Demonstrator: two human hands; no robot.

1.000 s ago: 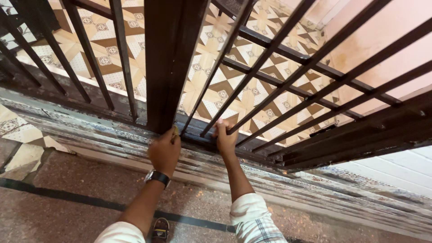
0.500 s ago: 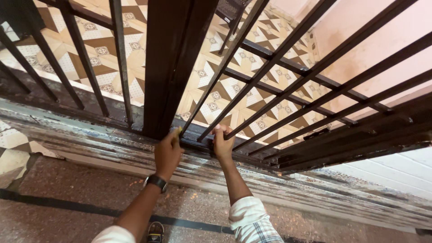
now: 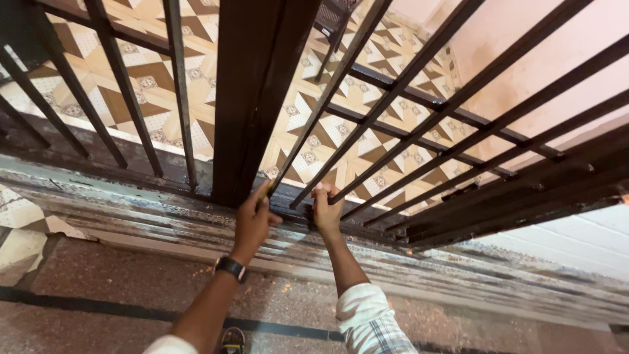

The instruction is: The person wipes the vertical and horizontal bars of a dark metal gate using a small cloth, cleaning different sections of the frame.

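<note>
A dark brown metal gate (image 3: 255, 98) with a thick upright post and slanting bars fills the view. My left hand (image 3: 252, 219), with a black watch on the wrist, rests at the foot of the post, its fingers pinched on a small yellowish thing (image 3: 265, 191) that is too small to identify. Just to its right, my right hand (image 3: 325, 211) curls around the gate's bottom rail (image 3: 367, 226) between two bars. A rolled checked sleeve covers the right forearm.
A worn, paint-streaked stone threshold (image 3: 131, 210) runs under the gate. Patterned brown and cream tiles (image 3: 367, 131) lie beyond the bars, with a pink wall (image 3: 524, 39) to the right. Speckled reddish floor (image 3: 98, 282) is below me, and my sandalled foot (image 3: 230, 339) shows at the bottom edge.
Both hands stay at the bottom of the gate. The left hand has shifted slightly right, closer to the foot of the post, and the view has tilted a little.
</note>
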